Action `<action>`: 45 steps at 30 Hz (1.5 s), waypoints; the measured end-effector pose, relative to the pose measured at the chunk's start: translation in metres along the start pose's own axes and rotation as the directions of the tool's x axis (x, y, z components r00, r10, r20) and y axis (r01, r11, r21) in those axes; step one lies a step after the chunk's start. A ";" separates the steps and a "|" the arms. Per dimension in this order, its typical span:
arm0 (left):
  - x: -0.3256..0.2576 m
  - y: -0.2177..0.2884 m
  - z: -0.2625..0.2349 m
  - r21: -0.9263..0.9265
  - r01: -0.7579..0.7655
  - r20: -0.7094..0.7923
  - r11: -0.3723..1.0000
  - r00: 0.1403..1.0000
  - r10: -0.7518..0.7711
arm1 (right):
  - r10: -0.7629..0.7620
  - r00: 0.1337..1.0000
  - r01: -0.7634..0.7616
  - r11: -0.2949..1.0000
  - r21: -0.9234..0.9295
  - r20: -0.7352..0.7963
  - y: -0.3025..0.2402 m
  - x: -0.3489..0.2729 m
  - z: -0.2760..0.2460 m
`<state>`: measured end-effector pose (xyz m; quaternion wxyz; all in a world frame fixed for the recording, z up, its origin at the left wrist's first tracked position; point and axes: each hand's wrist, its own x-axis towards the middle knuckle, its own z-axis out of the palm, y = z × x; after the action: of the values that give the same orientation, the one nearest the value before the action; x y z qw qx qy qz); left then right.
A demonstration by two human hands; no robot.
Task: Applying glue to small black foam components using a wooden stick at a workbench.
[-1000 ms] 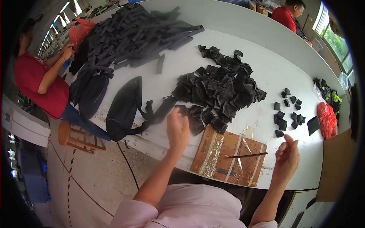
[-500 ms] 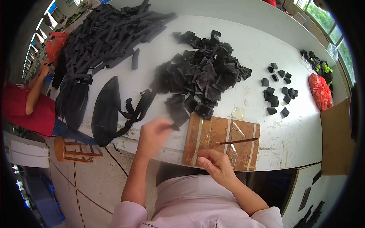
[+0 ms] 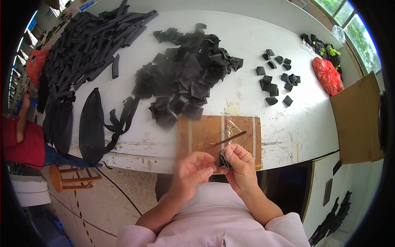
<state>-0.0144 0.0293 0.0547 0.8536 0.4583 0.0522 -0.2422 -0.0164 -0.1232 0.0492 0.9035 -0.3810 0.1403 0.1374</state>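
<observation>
My right hand (image 3: pixel 242 168) pinches a small folded black fabric piece (image 3: pixel 224 160) between thumb and fingers, above the near edge of a brown board (image 3: pixel 199 133). Close by on its left, my left hand (image 3: pixel 189 173) has its fingers curved and apart, the tips near the piece; no object shows in it. A thin dark brown stick (image 3: pixel 231 138) lies slantwise on the board, which has strips of clear tape across it. Beyond the board spreads a loose pile of black fabric squares (image 3: pixel 189 72). Several small folded black pieces (image 3: pixel 271 88) lie scattered to the right.
Long dark strips (image 3: pixel 98 41) are heaped at the far left, with black mesh pieces (image 3: pixel 91 127) and straps nearer. A red plastic bag (image 3: pixel 326 76) and a cardboard sheet (image 3: pixel 358 119) stand right. A person in red (image 3: pixel 22 142) and a wooden stool (image 3: pixel 74 178) are left.
My left hand has come from the pile's near edge, where it was at a fabric square, to beside my right hand. My right hand now holds a folded piece. The view has shifted right.
</observation>
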 end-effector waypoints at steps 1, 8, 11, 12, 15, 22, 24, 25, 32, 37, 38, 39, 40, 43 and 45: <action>0.000 -0.002 0.005 -0.021 -0.007 -0.015 1.000 1.000 0.007 | -0.005 1.000 0.005 1.000 0.005 -0.004 0.000 -0.001 0.000; 0.003 -0.002 0.023 0.106 -0.132 -0.113 0.986 0.983 0.144 | -0.135 0.986 0.124 0.986 -0.116 -0.099 0.007 -0.001 -0.002; 0.004 -0.002 0.024 0.120 -0.111 -0.156 0.987 0.979 0.129 | -0.185 0.979 0.167 0.966 -0.199 -0.080 0.012 0.000 -0.008; 0.004 -0.002 0.024 0.126 -0.107 -0.170 0.986 0.977 0.128 | -0.224 0.972 0.197 0.944 -0.264 -0.075 0.013 0.000 -0.009; 0.005 -0.003 0.020 0.164 -0.104 -0.194 0.981 0.972 0.135 | -0.299 0.952 0.250 0.877 -0.411 -0.061 0.014 0.000 -0.007; 0.003 -0.006 0.014 0.356 -0.159 -0.178 0.921 0.956 0.234 | -0.374 0.927 0.302 0.782 -0.545 -0.024 0.014 -0.002 -0.006; 0.003 -0.006 0.017 0.388 -0.168 -0.199 0.906 0.945 0.261 | -0.488 0.866 0.377 0.503 -0.778 0.104 0.015 -0.001 -0.012; 0.004 -0.006 0.017 0.420 -0.176 -0.223 0.890 0.931 0.290 | -0.488 0.866 0.377 0.502 -0.778 0.105 0.011 -0.001 -0.008; 0.004 -0.006 0.018 0.671 -0.402 0.030 0.623 0.854 0.519 | -0.582 0.630 0.608 -0.041 -0.793 0.513 -0.003 -0.006 -0.001; 0.013 -0.023 0.020 0.886 -0.416 0.099 0.205 0.601 0.793 | -0.572 0.597 0.553 -0.214 -0.805 0.562 -0.001 -0.001 0.006; 0.013 -0.017 0.022 0.885 -0.420 0.104 0.200 0.598 0.794 | -0.575 0.593 0.555 -0.216 -0.804 0.563 -0.002 0.001 0.004; 0.012 -0.007 0.025 0.622 -0.363 -0.156 0.694 0.811 0.564 | -0.641 0.587 0.533 -0.155 -0.832 0.496 -0.002 0.005 0.001; 0.012 0.002 0.027 0.182 -0.148 -0.248 0.972 0.950 0.191 | -0.697 0.578 0.515 -0.091 -0.852 0.424 -0.003 0.008 0.000; 0.015 0.012 0.024 -0.200 -0.035 -0.033 0.979 0.999 0.029 | -0.524 0.845 0.422 0.527 -0.738 0.109 -0.014 0.002 0.002; 0.016 0.010 0.021 -0.185 0.019 0.030 0.983 0.999 -0.013 | -0.049 0.998 0.037 0.967 -0.253 -0.040 -0.024 0.000 0.000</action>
<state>0.0015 0.0109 0.0697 0.8912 0.3729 0.0658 -0.2497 -0.0075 -0.1396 0.0649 0.8470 -0.4989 0.1343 0.1255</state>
